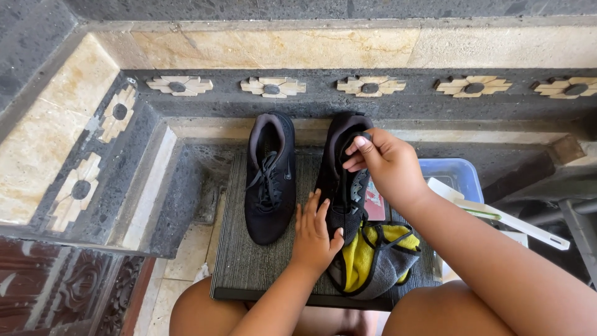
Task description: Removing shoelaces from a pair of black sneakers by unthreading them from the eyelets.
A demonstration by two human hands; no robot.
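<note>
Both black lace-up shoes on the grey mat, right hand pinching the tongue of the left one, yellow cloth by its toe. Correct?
Not quite: the head view shows the right hand pinching the right black lace-up shoe, not the left black lace-up shoe. Both are on the grey ribbed mat; the yellow cloth is correct.

Both hands (317,233) on black shoe (344,186)

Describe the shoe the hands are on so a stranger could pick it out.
On the dark ribbed mat below the stone step stand two black shoes. It is the right-hand shoe, with both hands on it and a yellow-and-grey cloth at its toe; the other shoe stands untouched.
</note>
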